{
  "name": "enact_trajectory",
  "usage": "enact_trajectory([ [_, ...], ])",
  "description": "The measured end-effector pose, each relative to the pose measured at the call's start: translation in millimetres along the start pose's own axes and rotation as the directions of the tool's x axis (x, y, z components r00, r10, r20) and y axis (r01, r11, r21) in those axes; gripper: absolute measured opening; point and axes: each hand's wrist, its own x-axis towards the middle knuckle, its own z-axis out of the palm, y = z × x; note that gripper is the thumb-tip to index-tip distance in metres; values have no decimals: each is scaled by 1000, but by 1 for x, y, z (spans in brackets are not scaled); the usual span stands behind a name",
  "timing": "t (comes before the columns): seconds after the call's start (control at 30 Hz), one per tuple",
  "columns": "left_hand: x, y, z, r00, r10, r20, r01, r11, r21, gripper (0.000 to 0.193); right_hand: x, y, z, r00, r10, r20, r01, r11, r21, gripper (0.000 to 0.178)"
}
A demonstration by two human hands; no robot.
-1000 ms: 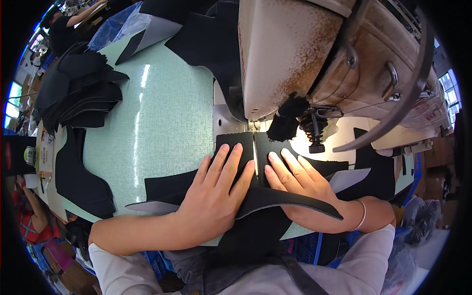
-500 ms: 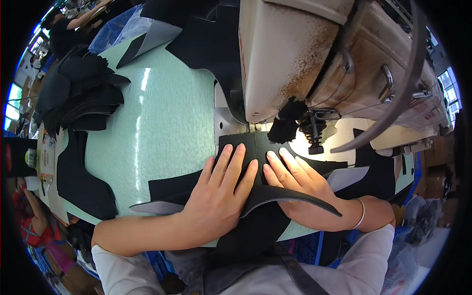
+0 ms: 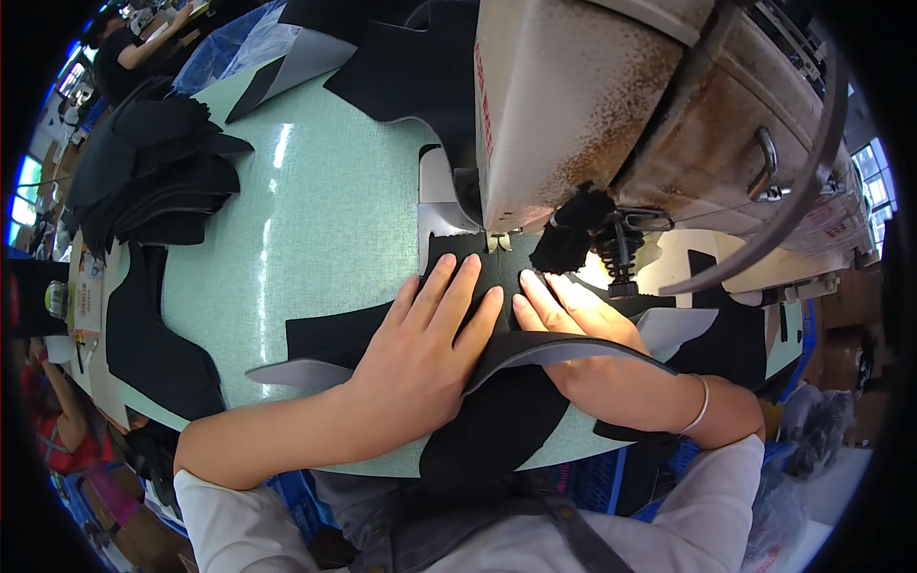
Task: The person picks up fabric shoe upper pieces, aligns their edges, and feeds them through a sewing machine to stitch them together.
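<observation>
Black fabric pieces (image 3: 492,430) lie under both my hands, with a seam line running away from me between them. The far edge is at the presser foot (image 3: 499,243) of a worn beige sewing machine (image 3: 564,115). My left hand (image 3: 420,349) rests flat on the fabric left of the seam, fingers spread. On the other side, my right hand (image 3: 602,358) presses with fingers stretched out, its fingertips brightly lit. A curved black flap (image 3: 564,346) with a grey edge rises between my hands and crosses over part of the right one.
A stack of black pieces (image 3: 158,177) sits at the far left of the green table (image 3: 315,191), with another black piece (image 3: 158,344) nearer. More black fabric (image 3: 401,76) lies behind. A curved grey bar (image 3: 807,205) hangs at the right. Two people are at the left edge.
Both hands and the fabric have shifted a little away from me, toward the presser foot, which shows more plainly now. The machine appears slightly further right in the view.
</observation>
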Motion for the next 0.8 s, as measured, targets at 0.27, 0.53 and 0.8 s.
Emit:
enact_trajectory([
  [0.27,1,-4,4,998,34,-45,-34,999,11,66,-5,9,-2,1000,0,26,-2,998,70,53],
  [0.53,5,-13,-16,995,90,-53,-93,994,-61,69,-8,22,7,999,30,42,-37,981,192,50],
  [0.8,11,-29,-18,981,184,-59,-183,983,23,68,0,37,9,992,58,-111,-24,959,283,38],
])
